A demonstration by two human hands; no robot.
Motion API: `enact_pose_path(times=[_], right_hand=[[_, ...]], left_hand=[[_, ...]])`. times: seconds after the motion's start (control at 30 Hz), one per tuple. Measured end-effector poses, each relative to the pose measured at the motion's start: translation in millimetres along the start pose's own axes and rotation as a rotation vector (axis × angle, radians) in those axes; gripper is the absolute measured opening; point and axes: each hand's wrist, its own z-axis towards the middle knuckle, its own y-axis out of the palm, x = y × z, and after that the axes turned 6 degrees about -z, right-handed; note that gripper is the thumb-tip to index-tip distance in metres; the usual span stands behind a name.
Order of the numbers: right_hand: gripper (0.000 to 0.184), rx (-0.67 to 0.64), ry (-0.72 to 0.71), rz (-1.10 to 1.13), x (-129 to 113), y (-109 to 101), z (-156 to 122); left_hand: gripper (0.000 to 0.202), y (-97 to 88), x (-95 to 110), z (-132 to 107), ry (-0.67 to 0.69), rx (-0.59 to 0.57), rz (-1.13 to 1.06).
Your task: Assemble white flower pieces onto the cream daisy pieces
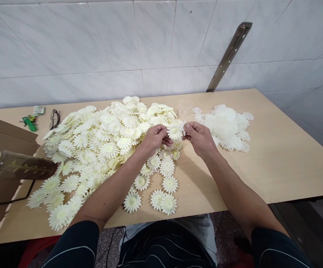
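Note:
Between my two hands, above the table, is a pale cream artificial flower (175,131). My left hand (158,137) pinches its left edge. At its right side my right hand (197,134) has thumb and fingers pressed together on a small whitish petal piece (184,127), whose exact shape is hard to make out. A large heap of cream artificial flowers (108,149) spreads under and left of my left hand. Beyond my right hand lies a smaller pile of whiter, translucent flower pieces (226,126).
A clear plastic piece (185,106) sits behind my hands. Glasses (54,119) and a green-handled tool (29,123) lie at the back left. A bottle of dark liquid (24,165) and a cardboard box (7,149) are at left. A metal bracket (229,56) stands against the wall.

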Motion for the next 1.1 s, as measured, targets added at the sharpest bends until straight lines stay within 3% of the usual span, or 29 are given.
enact_pose_path(times=[0.13, 0.27, 0.43, 0.53, 0.6, 0.67, 0.83, 0.93, 1.0, 1.1], right_hand=[[0.065, 0.03, 0.035, 0.091, -2.2, -17.7, 9.8], [0.06, -0.019, 0.103, 0.158, -6.0, -28.8, 14.1], [0.06, -0.079, 0.14, 0.32, -13.3, -25.5, 9.3], [0.063, -0.1, 0.129, 0.306, -16.6, -20.7, 6.0], [0.06, -0.086, 0.089, 0.197, -16.5, -19.8, 5.3], [0.05, 0.011, -0.004, -0.048, -14.0, -24.5, 7.1], [0.008, 0.475, -0.295, -0.869, -4.5, -66.3, 21.1], [0.019, 0.62, -0.313, -1.02, -4.8, -81.6, 24.1], [0.018, 0.559, -0.387, -0.97, -8.0, -72.9, 18.3], [0.016, 0.253, -0.536, -0.812, -11.6, -39.3, 2.1]], left_hand=[[0.025, -3.6, -3.1, 3.1, 0.038, 0.078, 0.015], [0.025, -3.8, -2.1, 2.1, 0.035, 0.039, 0.023], [0.024, -3.4, -1.1, 0.6, 0.022, 0.007, 0.037], [0.026, -3.5, -1.7, 1.1, 0.021, -0.003, 0.038], [0.026, -3.7, -2.2, 1.7, 0.02, -0.003, 0.037], [0.026, -3.8, -2.6, 2.2, 0.024, -0.004, 0.031], [0.027, -3.0, -3.6, 2.8, 0.03, -0.012, 0.022], [0.026, -1.2, -4.0, 2.3, 0.035, -0.002, 0.019], [0.026, 0.1, -4.4, 1.7, 0.033, 0.009, 0.027], [0.027, 1.2, -4.9, 0.5, 0.034, 0.02, 0.058]])
